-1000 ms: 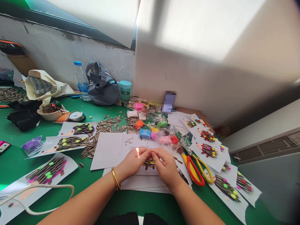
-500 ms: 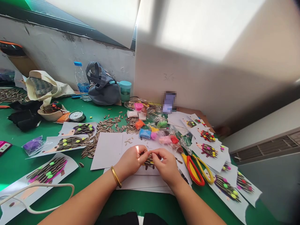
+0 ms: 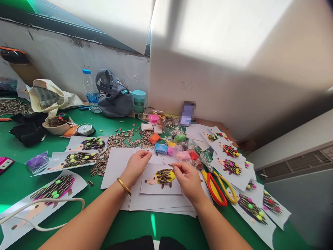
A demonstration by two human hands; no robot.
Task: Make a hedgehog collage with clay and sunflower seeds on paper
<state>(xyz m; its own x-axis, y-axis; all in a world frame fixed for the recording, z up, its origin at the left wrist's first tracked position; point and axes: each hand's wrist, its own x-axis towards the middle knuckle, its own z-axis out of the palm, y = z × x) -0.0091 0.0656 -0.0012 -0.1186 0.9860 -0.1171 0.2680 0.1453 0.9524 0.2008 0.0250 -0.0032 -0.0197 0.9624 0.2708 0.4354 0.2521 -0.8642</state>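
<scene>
A white card (image 3: 148,189) bears a hedgehog picture (image 3: 163,177) with a yellow clay body partly covered in sunflower seeds; it lies on white paper sheets (image 3: 161,203). Above the card's upper left, my left hand (image 3: 137,163) is closed, its thumb and forefinger pinched over something I cannot make out. At the card's right edge, my right hand (image 3: 186,178) pinches a sunflower seed (image 3: 171,165) beside the yellow body. Scattered small pale pieces behind my hands are partly hidden.
Sunflower seeds (image 3: 119,140) are heaped behind the sheets at the left. Colourful clay packets, such as a blue one (image 3: 161,149), lie beyond. Scissors (image 3: 217,191) and finished hedgehog cards (image 3: 230,168) are at the right. A white cable (image 3: 44,200) crosses the left side.
My hands have moved apart, the left one up and to the left, the right one slightly right. The hedgehog card between them is now uncovered.
</scene>
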